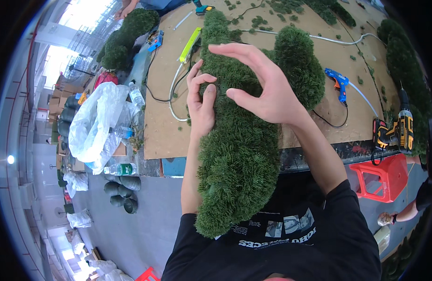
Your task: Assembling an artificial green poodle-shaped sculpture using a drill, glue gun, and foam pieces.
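A long, bumpy piece of artificial greenery [239, 164], with dense needle-like leaves, lies across the table edge. Its near end overhangs toward my black shirt. My left hand [202, 100] is cupped along its left side, with bent fingers apart and the thumb raised. Above the upper part of the greenery, my right hand [270, 86] curves with thumb and fingers spread wide, nothing between them. Whether its fingertips touch the leaves I cannot tell. Beside my right hand stands a rounded green lobe [298, 65]; how it joins the long piece is hidden.
A blue glue gun [338, 83] and a yellow-black drill [403, 129] lie to the right. A lime-green tool [190, 45] with a pale hose lies at the left. Beyond are a plastic bag [96, 122], bottles [136, 95], a red stool [382, 178] and another person's hand [127, 9].
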A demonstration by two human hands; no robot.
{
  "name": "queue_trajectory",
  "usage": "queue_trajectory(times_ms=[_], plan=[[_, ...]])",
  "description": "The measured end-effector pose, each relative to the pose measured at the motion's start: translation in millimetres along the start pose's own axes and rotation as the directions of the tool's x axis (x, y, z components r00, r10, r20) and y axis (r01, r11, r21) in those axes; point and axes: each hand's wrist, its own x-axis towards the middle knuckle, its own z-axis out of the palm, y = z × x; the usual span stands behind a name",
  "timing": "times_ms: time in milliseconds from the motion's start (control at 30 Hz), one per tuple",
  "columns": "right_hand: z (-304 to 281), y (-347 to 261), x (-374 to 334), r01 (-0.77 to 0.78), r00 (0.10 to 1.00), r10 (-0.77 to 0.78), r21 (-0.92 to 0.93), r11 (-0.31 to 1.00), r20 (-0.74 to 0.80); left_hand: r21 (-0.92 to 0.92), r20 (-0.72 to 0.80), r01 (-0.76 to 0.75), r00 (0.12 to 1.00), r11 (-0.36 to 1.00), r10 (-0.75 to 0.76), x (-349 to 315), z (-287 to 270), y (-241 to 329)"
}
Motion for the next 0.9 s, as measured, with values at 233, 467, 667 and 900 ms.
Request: queue_trajectory(times_ms=[233, 467, 667, 900], plan=[[2, 11, -1, -0.003, 0.988, 0.028, -0.158, 0.988, 0.154, -0.047, -0.008, 0.009, 1.000, 0.999, -0.009, 2, -1, -4], [6, 15, 4, 0.075, 0.974, -0.027, -0.207, 0.975, 0.223, -0.054, 0.007, 0.040, 0.999, 0.998, -0.040, 2, 1, -3], [-30, -7, -8, -0.036, 0.998, 0.034, 0.053, 0.998, 0.048, -0.015, -0.009, -0.013, 1.000, 1.000, 0.013, 1, 6, 3], [-129, -21, -93, -0.379, 0.871, 0.373, 0.045, 0.924, -0.320, 0.022, -0.031, -0.030, 0.999, 0.999, 0.031, 1, 0, 0]])
